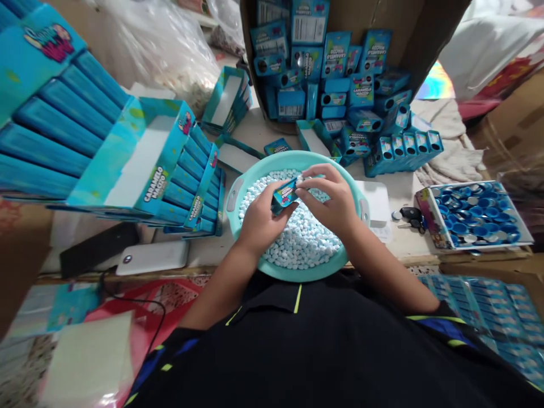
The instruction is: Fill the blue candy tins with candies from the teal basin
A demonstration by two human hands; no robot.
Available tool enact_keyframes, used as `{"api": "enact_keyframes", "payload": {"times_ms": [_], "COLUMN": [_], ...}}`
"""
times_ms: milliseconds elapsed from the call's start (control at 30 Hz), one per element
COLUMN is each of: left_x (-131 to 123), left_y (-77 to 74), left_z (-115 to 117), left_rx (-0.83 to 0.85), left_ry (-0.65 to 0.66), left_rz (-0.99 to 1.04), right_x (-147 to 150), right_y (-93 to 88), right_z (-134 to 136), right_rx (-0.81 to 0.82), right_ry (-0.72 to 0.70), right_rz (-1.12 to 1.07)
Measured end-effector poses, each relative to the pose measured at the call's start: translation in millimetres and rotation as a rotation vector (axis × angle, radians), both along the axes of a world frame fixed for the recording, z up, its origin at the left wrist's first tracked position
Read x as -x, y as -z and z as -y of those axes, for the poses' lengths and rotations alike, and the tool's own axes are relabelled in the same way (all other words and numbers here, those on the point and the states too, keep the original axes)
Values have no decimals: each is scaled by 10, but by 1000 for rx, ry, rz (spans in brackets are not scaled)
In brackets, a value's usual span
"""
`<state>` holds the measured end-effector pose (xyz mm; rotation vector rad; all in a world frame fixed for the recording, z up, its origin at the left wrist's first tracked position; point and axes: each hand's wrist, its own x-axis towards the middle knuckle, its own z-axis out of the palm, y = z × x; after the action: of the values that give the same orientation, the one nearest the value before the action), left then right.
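Over a turquoise basin (pixel 306 275) full of small white and pale blue candies (pixel 297 241), my left hand (pixel 260 224) is wrapped round a small blue candy box (pixel 285 194) printed with lettering. The box is tilted, one end towards my other hand. My right hand (pixel 334 204) has its fingertips bent together at that end of the box. Something small and whitish shows by those fingertips, too little of it to name. The inside of the box is hidden from me.
A large carton (pixel 408 34) behind the basin holds many blue candy boxes (pixel 335 54). Stacked display trays (pixel 144 153) rise at left. A shallow box of blue caps (pixel 476 215) and keys (pixel 411 214) lie right. A white power bank (pixel 153 258) sits near the table edge.
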<state>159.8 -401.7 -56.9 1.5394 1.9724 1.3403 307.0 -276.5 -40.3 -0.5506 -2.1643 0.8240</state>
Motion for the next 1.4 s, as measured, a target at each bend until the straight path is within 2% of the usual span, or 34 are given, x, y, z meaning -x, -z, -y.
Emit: {"api": "enact_keyframes", "payload": {"times_ms": [133,267,467,667,833,933,1000,1100,1167,1200,1267,1333,1400], "left_x": [6,13,20,17,-4,4,16,22,19,20,38,77,126], "left_y": [13,9,13,30,-7,-9,17,76,97,97,81,61,55], "left_z": [3,9,19,29,30,34,33,14,-11,-24,-48,-66,-84], "left_rx": [26,59,3,36,73,69,13,-102,-188,-232,-252,-106,154], "left_ry": [-5,17,45,34,84,58,51,38,13,-13,-79,-85,29], "left_rz": [19,-1,-22,16,-4,41,89,182,233,240,216,150,32], "right_x": [-19,-26,-39,-43,-31,-34,-34,-26,-38,-60,-159,-345,-605], "right_y": [20,47,36,42,102,148,176,187,156,129,65,23,47], "right_z": [-28,-35,-11,24,0,-54,-90,-101,-86,-84,-117,-222,-381], "right_rx": [39,52,5,70,86,103,141,248,303,305,265,187,86], "right_ry": [20,47,40,60,98,92,38,-166,-236,-222,-96,94,287], "right_rz": [43,-2,11,-83,-129,-220,-248,-177,-150,-166,-240,-334,-409]}}
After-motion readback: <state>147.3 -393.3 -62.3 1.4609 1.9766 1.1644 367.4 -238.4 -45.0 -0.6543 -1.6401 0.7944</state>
